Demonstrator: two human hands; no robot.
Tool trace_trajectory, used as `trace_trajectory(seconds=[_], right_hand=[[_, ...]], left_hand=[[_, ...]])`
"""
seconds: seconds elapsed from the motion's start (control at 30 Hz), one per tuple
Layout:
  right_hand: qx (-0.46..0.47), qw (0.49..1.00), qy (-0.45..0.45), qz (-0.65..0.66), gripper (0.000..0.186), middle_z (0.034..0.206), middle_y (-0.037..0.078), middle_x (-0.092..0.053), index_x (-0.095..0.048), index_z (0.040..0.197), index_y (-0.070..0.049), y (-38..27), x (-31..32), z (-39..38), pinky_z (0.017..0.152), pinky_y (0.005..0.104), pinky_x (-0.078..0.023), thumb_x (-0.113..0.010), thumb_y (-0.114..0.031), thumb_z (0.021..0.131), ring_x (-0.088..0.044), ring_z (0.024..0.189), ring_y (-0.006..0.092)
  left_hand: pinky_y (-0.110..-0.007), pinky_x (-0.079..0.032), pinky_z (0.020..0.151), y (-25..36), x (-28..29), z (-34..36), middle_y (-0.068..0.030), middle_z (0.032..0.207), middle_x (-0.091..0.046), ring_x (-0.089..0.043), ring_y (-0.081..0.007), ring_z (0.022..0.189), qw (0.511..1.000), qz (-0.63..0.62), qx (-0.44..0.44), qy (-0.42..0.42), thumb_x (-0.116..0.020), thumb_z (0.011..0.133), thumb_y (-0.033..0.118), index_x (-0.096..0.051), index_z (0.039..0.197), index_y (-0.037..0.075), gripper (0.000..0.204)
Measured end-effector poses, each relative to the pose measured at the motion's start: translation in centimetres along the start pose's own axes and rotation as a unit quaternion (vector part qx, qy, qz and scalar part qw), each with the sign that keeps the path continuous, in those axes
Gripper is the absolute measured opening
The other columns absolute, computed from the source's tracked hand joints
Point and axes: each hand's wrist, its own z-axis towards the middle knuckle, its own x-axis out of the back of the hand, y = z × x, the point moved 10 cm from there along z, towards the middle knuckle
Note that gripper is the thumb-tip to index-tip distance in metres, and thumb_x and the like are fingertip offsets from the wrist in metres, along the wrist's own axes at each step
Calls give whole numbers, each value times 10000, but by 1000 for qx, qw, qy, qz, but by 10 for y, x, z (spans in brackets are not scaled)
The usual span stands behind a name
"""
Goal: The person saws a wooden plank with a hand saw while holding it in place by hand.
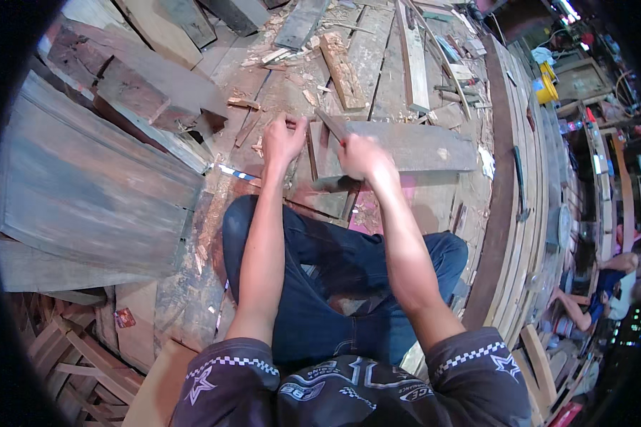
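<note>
My right hand (363,158) is closed around a hand tool with a flat dark blade (332,125); a bit of red shows by its grip. Its exact kind is unclear. The blade angles up and left over the near-left end of a thick grey wooden block (420,146) lying across the floor in front of my knees. Left of that end, my left hand (285,142) has its fingers curled together; what they hold, if anything, is hidden. A narrow strip of wood (313,155) lies along the block's left end, close to the left fingers.
Wood chips and offcuts litter the plank floor, with a rough chunk (342,71) and a long board (413,60) beyond the block. A large curved wooden piece (92,178) stands left. A hammer (520,185) lies right. Another person (598,295) sits at the far right.
</note>
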Motion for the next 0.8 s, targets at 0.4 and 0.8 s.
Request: trace_trajectory(seconds=[0.4,0.8], right_hand=[[7,998,58,9,300,1032,257,-662,-687,1023,-19,-4,5,31,913,483,-499,-525,-232,887,-632,1025,392],[-2,994,102,39,378,1080,232,-657,-542,1257,-142,9,-6,-1,906,506,-493,-519,-239,893,-629,1034,410]], left_hand=[[-372,-521,733,-3,-5,4,-163,843,-702,-690,-288,808,1000,-5,20,-16,-680,855,374,-665,899,-2,378],[-411,-522,755,6,-2,3,-165,830,-699,-685,-321,820,1000,-9,-3,-9,-691,829,322,-662,854,4,321]])
